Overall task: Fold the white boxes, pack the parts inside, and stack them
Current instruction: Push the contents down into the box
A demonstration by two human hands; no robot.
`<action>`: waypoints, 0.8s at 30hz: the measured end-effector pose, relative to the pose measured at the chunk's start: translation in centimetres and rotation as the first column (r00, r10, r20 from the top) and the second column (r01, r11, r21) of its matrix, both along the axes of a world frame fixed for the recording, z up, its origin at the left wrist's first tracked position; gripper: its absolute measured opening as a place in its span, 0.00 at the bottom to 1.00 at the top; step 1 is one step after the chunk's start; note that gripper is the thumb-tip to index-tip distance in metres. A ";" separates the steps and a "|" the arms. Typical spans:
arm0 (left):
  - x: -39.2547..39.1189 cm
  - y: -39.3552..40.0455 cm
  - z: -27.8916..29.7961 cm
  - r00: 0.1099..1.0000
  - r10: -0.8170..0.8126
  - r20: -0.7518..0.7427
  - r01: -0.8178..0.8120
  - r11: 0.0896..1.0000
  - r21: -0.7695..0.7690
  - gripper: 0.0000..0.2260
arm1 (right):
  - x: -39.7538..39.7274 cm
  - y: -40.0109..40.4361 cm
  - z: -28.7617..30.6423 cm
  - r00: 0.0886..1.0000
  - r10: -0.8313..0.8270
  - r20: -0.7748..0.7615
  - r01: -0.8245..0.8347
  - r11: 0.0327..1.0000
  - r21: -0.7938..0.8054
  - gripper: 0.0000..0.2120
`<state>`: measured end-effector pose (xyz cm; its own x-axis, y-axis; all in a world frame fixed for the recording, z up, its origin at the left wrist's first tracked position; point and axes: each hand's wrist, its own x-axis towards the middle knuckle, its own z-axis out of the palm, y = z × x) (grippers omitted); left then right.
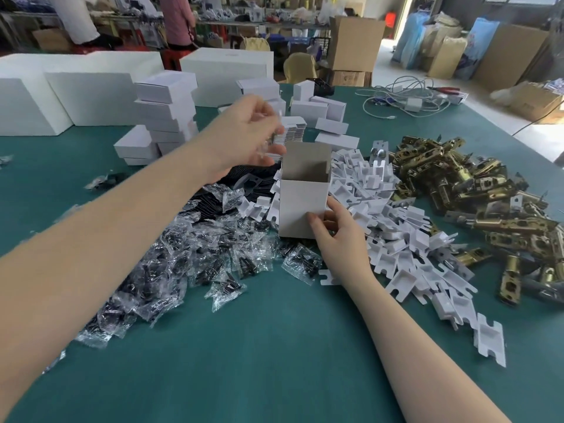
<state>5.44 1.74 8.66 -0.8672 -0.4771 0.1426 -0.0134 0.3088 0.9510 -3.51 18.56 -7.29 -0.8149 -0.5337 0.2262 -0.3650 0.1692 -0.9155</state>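
White box (303,206) stands upright with its top open on the green bench (274,346), amid the part piles. Right hand (338,236) grips its lower right corner, thumb on the front face. Left hand (244,135) hovers just left of the opening, fingers pinching a clear packet (271,132), blurred. Bagged screws (183,254) lie left, white plastic inserts (396,233) right, brass latches (476,190) beyond. Folded boxes (168,117) are stacked behind.

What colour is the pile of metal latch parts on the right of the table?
Shiny brass-gold, with some darker spots; the metal latch parts show in the head view.
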 end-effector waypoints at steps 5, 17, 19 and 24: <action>-1.3 1.0 -0.1 0.994 -0.089 0.067 0.110 0.693 -0.713 0.11 | 0.1 0.1 0.1 1.000 0.013 0.010 -0.012 1.000 -0.019 0.22; -3.1 2.5 -2.5 0.996 -0.042 -0.076 -0.056 0.359 -0.932 0.06 | 0.1 0.0 0.1 1.000 0.009 0.001 -0.009 1.000 -0.014 0.21; -3.1 2.4 -3.0 0.999 -0.032 -0.004 0.008 0.351 -0.936 0.07 | 0.1 0.0 0.2 1.000 0.005 -0.003 -0.005 1.000 -0.009 0.21; -3.0 2.1 -2.6 0.973 -0.014 0.232 0.227 0.272 -0.935 0.14 | 0.2 0.1 0.3 1.000 0.006 -0.011 -0.006 1.000 -0.002 0.21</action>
<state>2.40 3.87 6.11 -0.9590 0.0195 0.2827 0.0092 0.9993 -0.0374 -3.33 18.62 -6.95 -0.8093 -0.5378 0.2363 -0.3759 0.1650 -0.9119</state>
